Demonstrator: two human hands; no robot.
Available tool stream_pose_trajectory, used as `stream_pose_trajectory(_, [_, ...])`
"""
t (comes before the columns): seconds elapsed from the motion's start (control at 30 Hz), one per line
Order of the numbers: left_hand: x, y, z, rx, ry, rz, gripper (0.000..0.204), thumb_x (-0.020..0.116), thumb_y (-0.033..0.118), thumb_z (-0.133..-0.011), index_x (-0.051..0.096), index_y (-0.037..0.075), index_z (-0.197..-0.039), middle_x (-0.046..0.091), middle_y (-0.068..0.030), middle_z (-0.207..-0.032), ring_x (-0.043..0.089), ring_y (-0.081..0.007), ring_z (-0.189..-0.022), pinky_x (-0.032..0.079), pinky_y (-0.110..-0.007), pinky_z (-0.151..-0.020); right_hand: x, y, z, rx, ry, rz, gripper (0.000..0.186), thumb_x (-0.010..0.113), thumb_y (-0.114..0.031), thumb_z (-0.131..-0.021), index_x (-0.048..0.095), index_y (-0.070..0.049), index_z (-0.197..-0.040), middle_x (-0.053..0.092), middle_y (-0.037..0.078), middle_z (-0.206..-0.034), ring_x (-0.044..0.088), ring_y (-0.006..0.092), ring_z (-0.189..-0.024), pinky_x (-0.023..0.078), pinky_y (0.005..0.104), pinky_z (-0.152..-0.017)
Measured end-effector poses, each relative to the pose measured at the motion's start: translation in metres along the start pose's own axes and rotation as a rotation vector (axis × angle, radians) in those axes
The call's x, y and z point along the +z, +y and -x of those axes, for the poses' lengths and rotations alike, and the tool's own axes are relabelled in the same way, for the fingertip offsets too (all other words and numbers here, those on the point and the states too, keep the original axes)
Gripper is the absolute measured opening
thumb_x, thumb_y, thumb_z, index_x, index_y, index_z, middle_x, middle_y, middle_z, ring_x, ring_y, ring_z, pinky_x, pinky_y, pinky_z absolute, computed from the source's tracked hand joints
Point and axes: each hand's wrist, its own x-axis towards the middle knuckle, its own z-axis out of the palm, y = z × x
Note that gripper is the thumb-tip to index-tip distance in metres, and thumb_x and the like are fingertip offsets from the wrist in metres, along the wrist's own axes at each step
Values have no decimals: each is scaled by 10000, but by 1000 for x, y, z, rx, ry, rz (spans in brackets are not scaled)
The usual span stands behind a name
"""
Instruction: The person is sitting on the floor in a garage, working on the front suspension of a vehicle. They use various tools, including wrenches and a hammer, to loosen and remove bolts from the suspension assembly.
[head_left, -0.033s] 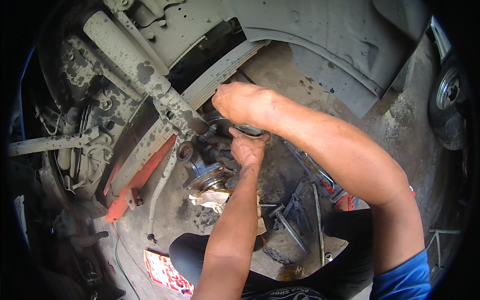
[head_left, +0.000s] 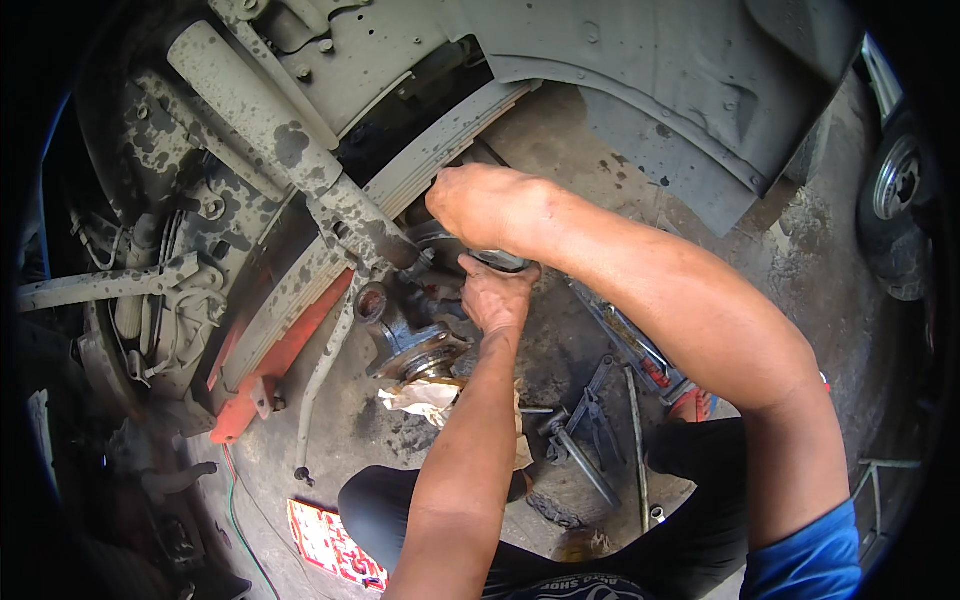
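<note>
My left hand (head_left: 495, 298) grips the lower edge of a round metal part (head_left: 502, 262) with a shiny rim, its thumb at one side. Just above it my right hand (head_left: 462, 205) reaches over the same part, wrist bent. Its fingers are hidden behind the back of the hand, so what they hold does not show. Left of my hands, the shock absorber (head_left: 375, 220) slants down past the leaf spring (head_left: 410, 165). A greasy steering knuckle with a hub (head_left: 425, 352) sits below, beside crumpled paper (head_left: 425, 400).
Pliers (head_left: 597, 420), a hammer (head_left: 585, 465) and a long metal bar (head_left: 637, 450) lie on the floor between my legs. An open tool tray (head_left: 630, 345) is under my right forearm. A red support (head_left: 240, 410) stands left. The grey fender panel (head_left: 680, 80) overhangs the top right.
</note>
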Motion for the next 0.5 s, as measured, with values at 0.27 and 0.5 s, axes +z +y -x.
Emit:
stream_pose_trajectory(0.27, [2, 0, -6, 23, -10, -10, 927, 910, 469, -651, 427, -61, -1238, 704, -292, -965, 690, -455, -974, 540, -492, -875, 0, 3, 1, -18, -20, 18, 162, 620, -68, -812, 704, 54, -877, 711, 260, -865, 723, 393, -899, 592, 453, -787])
stream_pose_trajectory(0.5, [4, -1, -5, 41, -5, -3, 924, 915, 451, -639, 407, -51, -1226, 701, -287, -946, 687, -464, -969, 541, -490, -875, 11, 10, 6, -89, 54, 156, 190, 647, -103, -809, 701, 64, -883, 716, 256, -877, 735, 373, -871, 599, 434, -749])
